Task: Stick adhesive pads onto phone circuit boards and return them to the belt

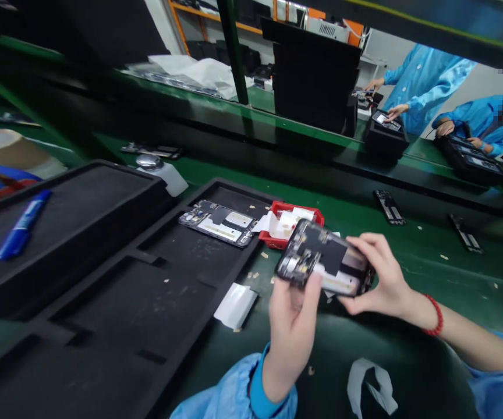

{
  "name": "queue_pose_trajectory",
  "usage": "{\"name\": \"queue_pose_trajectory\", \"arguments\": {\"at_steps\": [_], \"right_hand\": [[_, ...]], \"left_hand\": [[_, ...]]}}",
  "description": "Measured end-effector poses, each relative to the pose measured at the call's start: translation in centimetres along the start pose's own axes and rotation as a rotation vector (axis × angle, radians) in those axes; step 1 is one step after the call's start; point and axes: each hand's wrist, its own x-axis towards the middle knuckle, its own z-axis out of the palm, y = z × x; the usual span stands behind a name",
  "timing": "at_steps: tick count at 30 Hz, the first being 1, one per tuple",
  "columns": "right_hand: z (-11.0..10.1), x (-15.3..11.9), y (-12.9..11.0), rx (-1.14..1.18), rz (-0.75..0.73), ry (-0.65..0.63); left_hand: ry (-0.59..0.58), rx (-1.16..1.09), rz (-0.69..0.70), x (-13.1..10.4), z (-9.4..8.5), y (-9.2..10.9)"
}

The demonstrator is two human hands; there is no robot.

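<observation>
Phone (323, 262): open-backed, board exposed, held in the air at lower centre of frame, above the green surface (452, 273).
Left hand (293, 326): closed on phone's near edge, thumb up.
Right hand (385, 276): pinching its right end.
Risk: edge-only grip may slip; fingers could smudge the bare board.
Nearby: red bin (295, 224), foam tray (155, 279).

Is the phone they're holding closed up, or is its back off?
Its back is off. The phone, held between the left hand and right hand, shows bare circuit boards and metal shields instead of a cover.
</observation>
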Motion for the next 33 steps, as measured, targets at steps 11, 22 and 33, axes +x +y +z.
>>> {"name": "queue_pose_trajectory", "arguments": {"at_steps": [11,22,33], "right_hand": [[1.2,3.1,-6.1,0.353,0.125,0.150],[1.8,3.2,-6.1,0.379,-0.044,0.154],[0.5,4.5,-5.5,0.411,-0.123,0.042]], "left_hand": [[0.018,0.321,0.480,0.3,-0.4,-1.0],[0.009,0.442,0.591,0.2,-1.3,0.1],[-0.039,0.530,0.728,0.4,-1.2,0.1]]}}
